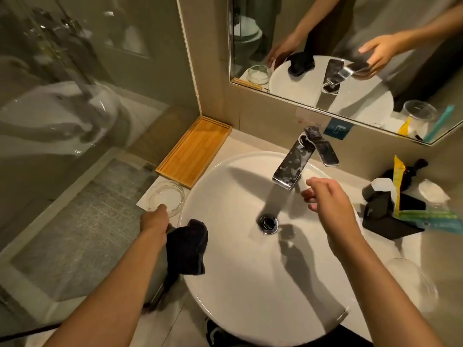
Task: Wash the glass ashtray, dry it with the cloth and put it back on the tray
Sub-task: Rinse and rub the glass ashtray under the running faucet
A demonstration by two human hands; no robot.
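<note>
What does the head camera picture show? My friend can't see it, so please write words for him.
A left hand touches a glass ashtray on the counter beside a white sink. The right hand hovers open under the tap. A dark cloth hangs over the sink's rim.

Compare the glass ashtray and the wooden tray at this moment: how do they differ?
The glass ashtray is round and clear; the wooden tray is rectangular, opaque and orange-brown. The ashtray sits nearer the person, just off the tray's near end, not on it. The left hand reaches the ashtray's near rim; nothing touches the tray. Both rest on the counter left of the sink.
</note>
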